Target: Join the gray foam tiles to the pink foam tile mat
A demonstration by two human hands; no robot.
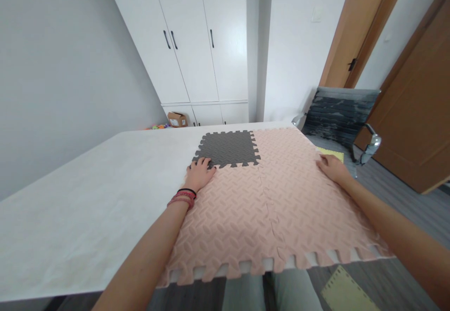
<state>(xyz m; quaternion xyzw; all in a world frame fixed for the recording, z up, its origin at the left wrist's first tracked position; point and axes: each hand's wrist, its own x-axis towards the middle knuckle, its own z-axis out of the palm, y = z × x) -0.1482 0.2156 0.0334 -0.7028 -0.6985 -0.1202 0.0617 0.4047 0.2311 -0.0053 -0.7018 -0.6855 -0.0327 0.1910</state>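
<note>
Pink foam mat tiles (228, 208) with a raised pattern and jigsaw edges lie joined on the white table. At their far left sits a dark grey foam tile (230, 147), its toothed edge meeting the pink ones. My left hand (200, 174), with bands on its wrist, rests where the grey tile's near left corner meets the pink tile, fingers spread and flat. My right hand (332, 167) lies at the right edge of the pink mat, fingers curled over the edge; its fingertips are partly hidden.
The white table (87, 198) stretches to the left. A chair (341, 119) stands beyond its right side. A yellow sheet with a toothed edge (346, 290) lies on the floor below. A cardboard box (177, 119) sits by the white cabinets (207, 58).
</note>
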